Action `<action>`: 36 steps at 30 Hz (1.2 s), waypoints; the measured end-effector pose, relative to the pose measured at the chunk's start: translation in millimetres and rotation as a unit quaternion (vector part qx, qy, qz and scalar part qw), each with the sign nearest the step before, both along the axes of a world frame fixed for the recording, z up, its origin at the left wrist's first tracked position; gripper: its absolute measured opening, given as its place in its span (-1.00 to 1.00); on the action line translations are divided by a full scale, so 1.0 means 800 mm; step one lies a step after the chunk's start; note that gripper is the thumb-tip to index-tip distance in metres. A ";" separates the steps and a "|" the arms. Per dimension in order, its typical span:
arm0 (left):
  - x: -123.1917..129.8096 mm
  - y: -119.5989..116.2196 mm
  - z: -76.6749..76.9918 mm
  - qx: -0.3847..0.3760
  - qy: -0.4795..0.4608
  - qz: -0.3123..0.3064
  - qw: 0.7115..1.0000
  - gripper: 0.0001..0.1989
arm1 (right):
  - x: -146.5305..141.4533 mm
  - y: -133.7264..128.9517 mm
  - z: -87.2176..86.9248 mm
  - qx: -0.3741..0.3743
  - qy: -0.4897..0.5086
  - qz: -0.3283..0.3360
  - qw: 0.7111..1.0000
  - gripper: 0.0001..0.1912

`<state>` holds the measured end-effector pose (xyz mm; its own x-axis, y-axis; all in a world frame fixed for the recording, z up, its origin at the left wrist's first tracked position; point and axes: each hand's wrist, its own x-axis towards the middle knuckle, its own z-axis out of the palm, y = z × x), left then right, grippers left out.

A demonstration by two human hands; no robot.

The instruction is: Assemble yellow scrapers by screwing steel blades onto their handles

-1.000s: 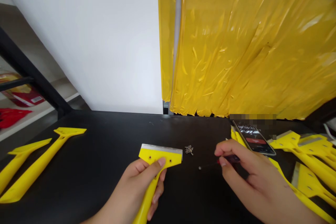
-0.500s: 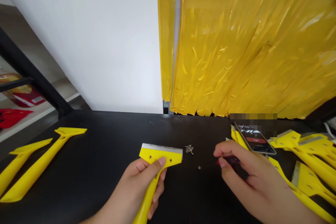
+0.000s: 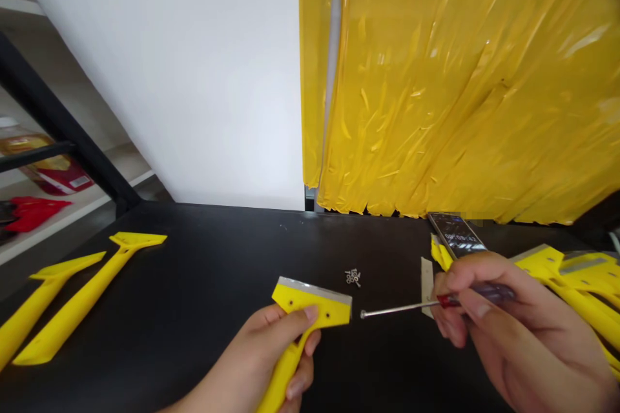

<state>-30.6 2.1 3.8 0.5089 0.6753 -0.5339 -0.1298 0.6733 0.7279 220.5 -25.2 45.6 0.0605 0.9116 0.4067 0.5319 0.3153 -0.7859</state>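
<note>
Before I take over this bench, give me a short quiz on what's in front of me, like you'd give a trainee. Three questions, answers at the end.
1. Multiple choice: what is in the grip of the right hand?
A) a hammer
B) a screwdriver
C) a pair of scissors

2. True or false: the screwdriver is touching the yellow scraper held in the left hand.

3. How many yellow tools lie on the black table to the left of the left hand?

Key: 1. B. 2. False; a gap shows between them. 3. Two.
</note>
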 end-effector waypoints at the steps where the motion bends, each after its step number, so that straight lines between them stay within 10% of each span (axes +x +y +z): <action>1: 0.001 -0.002 -0.002 -0.004 -0.003 -0.015 1.000 -0.56 | 0.000 0.000 -0.001 -0.003 0.012 0.003 1.000 -0.72; 15: 0.009 -0.010 -0.015 0.036 -0.043 -0.045 0.997 -0.50 | 0.020 -0.023 -0.043 -0.094 0.239 0.094 0.962 -0.85; 36: 0.005 -0.009 -0.016 0.035 -0.062 -0.058 0.996 -0.52 | 0.022 -0.028 -0.044 -0.106 0.241 0.103 0.959 -0.88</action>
<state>-26.9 -5.4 -9.1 0.6445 0.6415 -0.4160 -0.1469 0.6378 0.7560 238.0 -47.8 10.3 0.0048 0.9835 0.1811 0.0350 0.1808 -0.9829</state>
